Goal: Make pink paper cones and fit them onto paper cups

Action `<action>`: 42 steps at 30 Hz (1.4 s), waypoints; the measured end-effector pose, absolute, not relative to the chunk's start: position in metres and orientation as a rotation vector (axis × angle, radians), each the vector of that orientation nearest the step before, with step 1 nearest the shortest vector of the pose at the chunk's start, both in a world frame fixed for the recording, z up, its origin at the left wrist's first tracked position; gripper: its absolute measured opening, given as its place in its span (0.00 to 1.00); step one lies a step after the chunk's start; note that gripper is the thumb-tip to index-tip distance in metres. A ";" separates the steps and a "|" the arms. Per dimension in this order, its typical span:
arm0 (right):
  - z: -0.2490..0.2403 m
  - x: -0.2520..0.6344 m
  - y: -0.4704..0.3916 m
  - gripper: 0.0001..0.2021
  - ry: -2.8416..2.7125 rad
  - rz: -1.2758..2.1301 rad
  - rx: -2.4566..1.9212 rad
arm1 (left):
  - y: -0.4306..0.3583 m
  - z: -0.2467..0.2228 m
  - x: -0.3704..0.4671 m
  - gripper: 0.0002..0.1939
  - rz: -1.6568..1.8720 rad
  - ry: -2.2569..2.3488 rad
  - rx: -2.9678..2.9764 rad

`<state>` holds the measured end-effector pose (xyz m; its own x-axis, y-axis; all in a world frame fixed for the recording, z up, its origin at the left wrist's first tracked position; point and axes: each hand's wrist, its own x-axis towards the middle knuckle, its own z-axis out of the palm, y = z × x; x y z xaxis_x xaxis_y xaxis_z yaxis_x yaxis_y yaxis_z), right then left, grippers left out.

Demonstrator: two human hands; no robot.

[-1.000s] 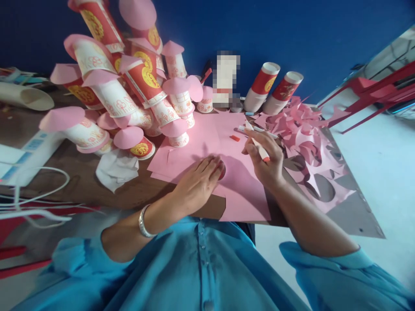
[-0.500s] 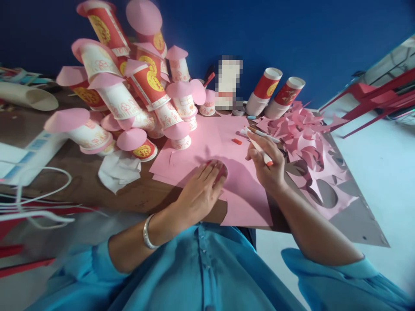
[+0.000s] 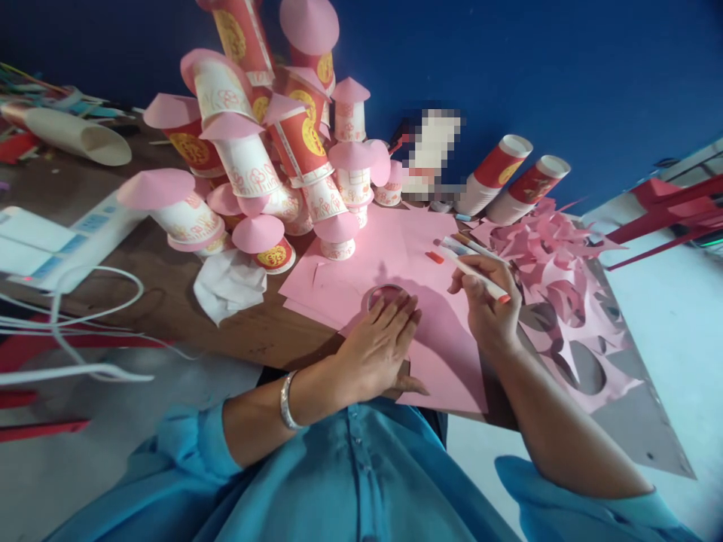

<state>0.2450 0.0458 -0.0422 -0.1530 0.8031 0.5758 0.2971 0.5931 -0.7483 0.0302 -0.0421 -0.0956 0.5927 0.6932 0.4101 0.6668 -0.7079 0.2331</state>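
My left hand [image 3: 376, 350] lies flat, fingers stretched out, over a round, rimmed disc [image 3: 373, 298] on the pink paper [image 3: 398, 245]. The fingers cover most of the disc, so I cannot tell just what it is. My right hand [image 3: 495, 305] is closed around a white marker [image 3: 477, 275] with an orange end. Its tip points forward and left, above the paper. Beyond that tip, a small orange-red cap [image 3: 434, 257] rests on the sheet. Another marker [image 3: 470, 242] lies just past my right fingers.
Decorated paper cups with pink cone tops [image 3: 242, 162] are stacked at the left. Two cup stacks [image 3: 497, 173] stand at the back right, near pink paper scraps [image 3: 565, 263]. A crumpled white tissue [image 3: 229, 286], a white power strip [image 3: 96, 233] and cables are on the left.
The view has swung left. My left hand has drawn back a little toward me, baring the disc's far rim, and its thumb now shows. My right hand still holds the marker.
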 end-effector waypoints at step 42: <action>0.015 0.199 0.080 0.21 -1.720 1.289 -1.034 | -0.043 -0.070 0.030 0.56 0.399 1.316 2.665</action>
